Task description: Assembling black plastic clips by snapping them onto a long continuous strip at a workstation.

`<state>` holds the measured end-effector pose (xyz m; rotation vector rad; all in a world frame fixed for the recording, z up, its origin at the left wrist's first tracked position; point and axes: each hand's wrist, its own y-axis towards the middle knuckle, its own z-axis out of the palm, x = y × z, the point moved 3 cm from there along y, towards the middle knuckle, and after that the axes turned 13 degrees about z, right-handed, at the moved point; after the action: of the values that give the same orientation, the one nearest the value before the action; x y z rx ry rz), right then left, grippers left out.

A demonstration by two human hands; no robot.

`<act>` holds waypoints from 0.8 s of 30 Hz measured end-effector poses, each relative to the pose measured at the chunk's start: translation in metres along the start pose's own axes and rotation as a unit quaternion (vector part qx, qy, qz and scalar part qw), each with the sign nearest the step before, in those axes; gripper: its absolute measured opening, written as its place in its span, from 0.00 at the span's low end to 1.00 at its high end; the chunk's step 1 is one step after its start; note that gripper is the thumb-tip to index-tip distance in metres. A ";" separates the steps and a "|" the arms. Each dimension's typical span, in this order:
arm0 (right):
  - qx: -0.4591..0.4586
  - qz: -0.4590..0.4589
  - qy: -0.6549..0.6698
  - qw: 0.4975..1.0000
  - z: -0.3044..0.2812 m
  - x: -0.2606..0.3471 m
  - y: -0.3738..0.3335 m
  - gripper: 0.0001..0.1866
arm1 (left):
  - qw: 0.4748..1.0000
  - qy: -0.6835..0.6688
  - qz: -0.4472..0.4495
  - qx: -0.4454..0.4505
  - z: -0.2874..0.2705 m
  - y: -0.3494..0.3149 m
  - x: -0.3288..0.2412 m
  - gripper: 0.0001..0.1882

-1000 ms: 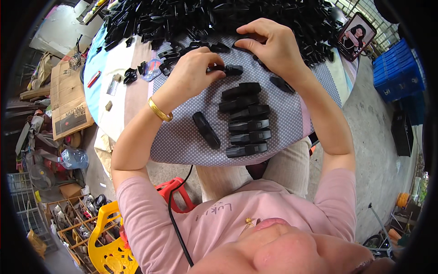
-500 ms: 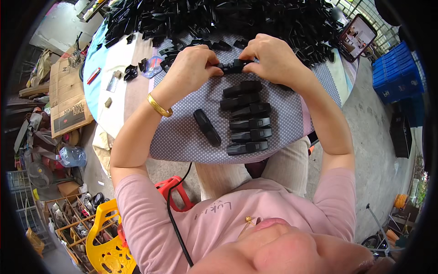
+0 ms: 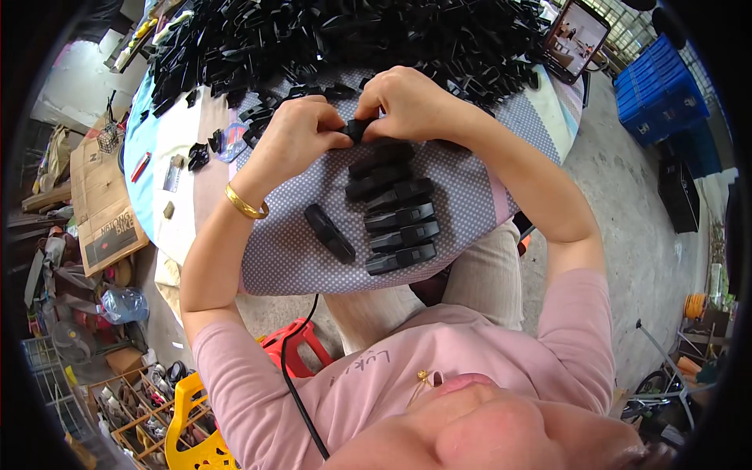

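Between the fingertips of both hands is a small black plastic part, mostly covered by the fingers. My left hand pinches its left end, and a gold bangle circles that wrist. My right hand grips the other end, thumb and fingers pressed together. Just below the hands, several long black plastic pieces lie stacked side by side in a column. One more such piece rests slanted to the left of that column. Beyond the hands spreads a large heap of loose black plastic parts.
The round table wears a dotted grey cloth. A phone stands at its far right edge. On the left lie a red lighter-like object and small scraps. Blue crates stand on the floor at right, a yellow chair at lower left.
My hands have drawn closer together on the black part, and less of it shows. The whole view has shifted, so the table sits farther left and lower. The laid-out pieces stay put.
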<state>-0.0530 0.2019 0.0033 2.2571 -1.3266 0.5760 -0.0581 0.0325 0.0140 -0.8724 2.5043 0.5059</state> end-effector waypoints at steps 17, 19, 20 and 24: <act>-0.139 -0.078 -0.233 0.959 0.022 -0.007 0.023 0.16 | 0.935 0.245 0.151 -0.207 -0.015 0.017 0.038 0.11; -0.137 -0.066 -0.208 0.966 0.024 -0.005 0.026 0.13 | 0.943 0.252 0.141 -0.167 -0.007 0.021 0.047 0.15; -0.117 -0.061 -0.202 0.970 0.021 -0.002 0.026 0.11 | 0.942 0.267 0.135 -0.152 -0.007 0.021 0.051 0.16; -0.089 -0.049 -0.172 0.980 0.018 0.006 0.020 0.07 | 0.944 0.252 0.119 -0.178 -0.011 0.026 0.053 0.13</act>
<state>-0.0663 0.1785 -0.0048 2.3257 -1.3513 0.0270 -0.1153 0.0201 0.0006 -0.9226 3.0688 0.9406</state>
